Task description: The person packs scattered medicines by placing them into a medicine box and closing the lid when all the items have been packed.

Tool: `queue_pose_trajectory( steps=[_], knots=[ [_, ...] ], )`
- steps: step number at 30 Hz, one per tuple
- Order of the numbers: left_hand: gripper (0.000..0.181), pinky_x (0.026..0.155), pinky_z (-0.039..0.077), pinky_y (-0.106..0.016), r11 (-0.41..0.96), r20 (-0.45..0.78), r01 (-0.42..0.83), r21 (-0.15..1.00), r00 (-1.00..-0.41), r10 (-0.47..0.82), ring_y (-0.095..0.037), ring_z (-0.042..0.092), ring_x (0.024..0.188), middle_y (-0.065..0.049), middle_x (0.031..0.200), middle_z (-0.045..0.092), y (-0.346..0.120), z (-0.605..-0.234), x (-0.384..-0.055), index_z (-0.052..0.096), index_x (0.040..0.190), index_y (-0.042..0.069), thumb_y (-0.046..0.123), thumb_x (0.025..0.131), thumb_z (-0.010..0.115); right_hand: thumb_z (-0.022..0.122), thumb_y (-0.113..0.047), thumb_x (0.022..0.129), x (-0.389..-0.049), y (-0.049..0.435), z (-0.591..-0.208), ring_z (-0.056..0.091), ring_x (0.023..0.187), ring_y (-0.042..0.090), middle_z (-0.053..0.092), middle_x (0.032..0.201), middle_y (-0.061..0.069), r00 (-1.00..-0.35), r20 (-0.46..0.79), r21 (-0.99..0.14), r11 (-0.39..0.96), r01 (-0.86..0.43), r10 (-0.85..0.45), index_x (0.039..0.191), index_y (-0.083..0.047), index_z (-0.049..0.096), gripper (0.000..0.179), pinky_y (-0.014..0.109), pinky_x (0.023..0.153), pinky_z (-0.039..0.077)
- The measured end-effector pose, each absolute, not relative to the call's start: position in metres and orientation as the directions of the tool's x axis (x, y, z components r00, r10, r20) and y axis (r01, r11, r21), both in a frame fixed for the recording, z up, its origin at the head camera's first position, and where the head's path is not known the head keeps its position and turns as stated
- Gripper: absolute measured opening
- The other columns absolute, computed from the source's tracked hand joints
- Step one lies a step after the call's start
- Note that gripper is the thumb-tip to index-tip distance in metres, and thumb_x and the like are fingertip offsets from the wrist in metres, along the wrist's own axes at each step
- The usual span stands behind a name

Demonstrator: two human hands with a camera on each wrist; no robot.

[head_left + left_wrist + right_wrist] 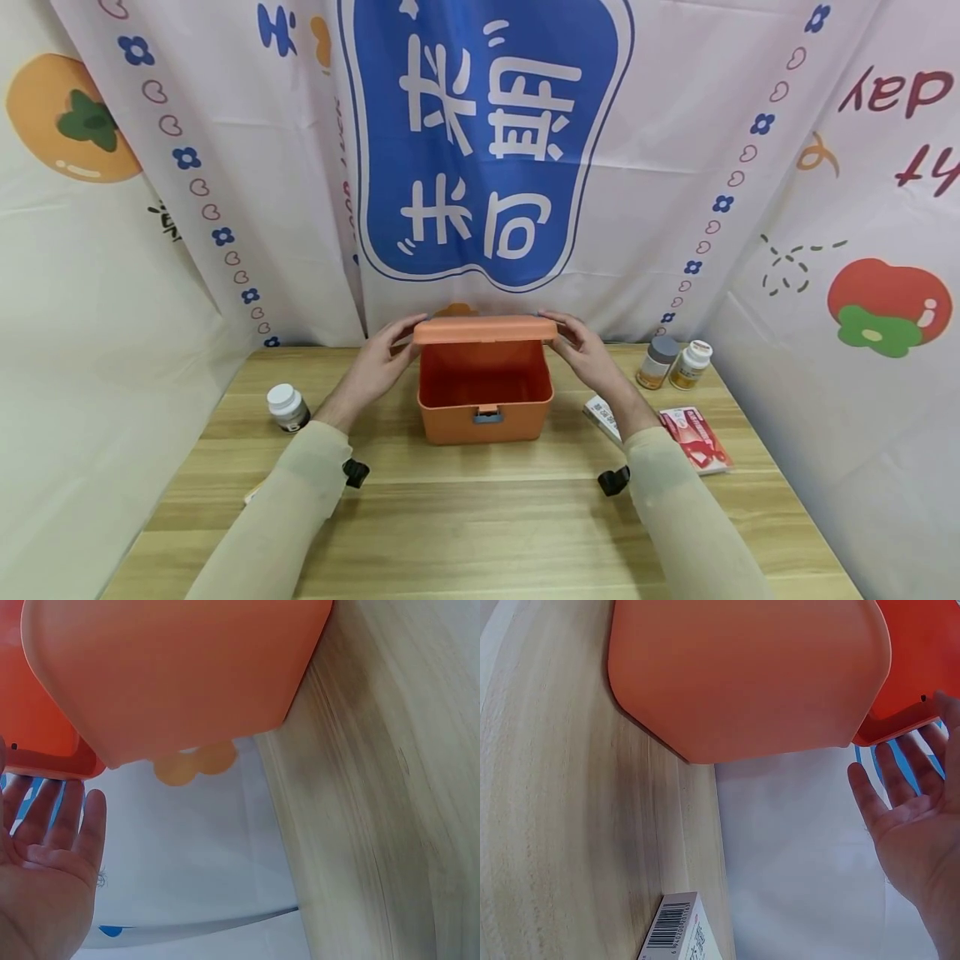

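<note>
An orange storage box (483,423) stands on the table with its hinged lid (486,330) raised and a grey-blue latch (488,415) on its front. The red-orange inside shows bare. At the lid's left end, my left hand (381,360) holds the edge, fingers behind it and thumb toward the front. My right hand (582,350) grips the opposite end the same way. In both wrist views, the fingers of the left hand (49,870) and the right hand (919,825) stretch behind the lid's rim, their tips partly hidden.
A white bottle (288,407) stands left of the box. Rightward lie a white carton (602,417) and a red-and-white packet (696,439), partly behind my right forearm. Behind them stand a grey-capped jar (657,363) and a white-capped bottle (691,365). A printed curtain (300,208) hangs behind the table.
</note>
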State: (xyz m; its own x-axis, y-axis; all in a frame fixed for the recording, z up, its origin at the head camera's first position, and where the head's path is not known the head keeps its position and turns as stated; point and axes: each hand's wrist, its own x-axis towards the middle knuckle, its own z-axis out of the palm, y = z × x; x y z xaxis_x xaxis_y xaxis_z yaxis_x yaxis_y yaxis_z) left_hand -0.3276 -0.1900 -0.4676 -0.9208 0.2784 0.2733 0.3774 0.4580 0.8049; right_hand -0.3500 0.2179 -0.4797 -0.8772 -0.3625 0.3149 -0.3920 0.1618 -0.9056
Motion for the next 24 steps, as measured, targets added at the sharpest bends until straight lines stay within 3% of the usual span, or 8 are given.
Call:
queue_pose_trajectory(
  steps=[4, 8, 12, 20, 24],
  knots=[
    [0.062, 0.135, 0.049, -0.066, 0.468, 0.267, 0.368, 0.804, -0.926, 0.268, -0.045, 0.056, 0.166, -0.02, 0.178, 0.056, -0.1898, -0.4661, -0.3272, 0.055, 0.175, 0.013, 0.04, 0.12, 0.066, 0.059, 0.002, 0.12, -0.3503, 0.2179, -0.4798, 0.066, 0.152, 0.014, 0.053, 0.176, 0.032, -0.879, 0.33, -0.908, 0.138, -0.395, -0.345, 0.169, 0.007, 0.054, 0.05, 0.027, 0.121, 0.061],
    [0.064, 0.134, 0.051, -0.065, 0.473, 0.26, 0.355, 0.806, -0.931, 0.256, -0.044, 0.057, 0.165, -0.019, 0.177, 0.058, -0.1889, -0.4646, -0.3263, 0.057, 0.173, 0.013, 0.047, 0.12, 0.066, 0.06, 0.002, 0.119, -0.3507, 0.2175, -0.4796, 0.066, 0.136, -0.007, 0.054, 0.174, 0.034, -0.885, 0.338, -0.91, 0.13, -0.394, -0.319, 0.165, 0.01, 0.056, 0.047, 0.02, 0.116, 0.061],
    [0.062, 0.132, 0.053, -0.065, 0.466, 0.264, 0.352, 0.812, -0.933, 0.245, -0.043, 0.057, 0.164, -0.018, 0.173, 0.06, -0.1878, -0.4632, -0.3255, 0.059, 0.171, 0.01, 0.045, 0.12, 0.066, 0.064, -0.003, 0.119, -0.3505, 0.2174, -0.4781, 0.066, 0.133, -0.006, 0.059, 0.169, 0.034, -0.901, 0.324, -0.912, 0.159, -0.378, -0.288, 0.161, 0.009, 0.06, 0.044, 0.014, 0.112, 0.058],
    [0.056, 0.133, 0.052, -0.065, 0.47, 0.278, 0.354, 0.809, -0.934, 0.225, -0.046, 0.06, 0.161, -0.021, 0.168, 0.06, -0.1863, -0.4611, -0.3236, 0.062, 0.168, 0.01, 0.042, 0.121, 0.065, 0.067, -0.008, 0.118, -0.348, 0.2184, -0.4751, 0.067, 0.128, -0.002, 0.066, 0.156, 0.033, -0.914, 0.303, -0.907, 0.214, -0.364, -0.27, 0.157, 0.007, 0.064, 0.042, 0.015, 0.111, 0.057],
    [0.056, 0.133, 0.051, -0.067, 0.467, 0.282, 0.353, 0.81, -0.934, 0.217, -0.047, 0.06, 0.161, -0.022, 0.167, 0.061, -0.1858, -0.4608, -0.3244, 0.063, 0.167, 0.009, 0.041, 0.121, 0.066, 0.069, -0.008, 0.116, -0.3481, 0.2187, -0.4751, 0.069, 0.125, -0.002, 0.07, 0.148, 0.025, -0.916, 0.313, -0.908, 0.203, -0.366, -0.25, 0.152, 0.007, 0.067, 0.039, 0.015, 0.111, 0.057]
  ],
)
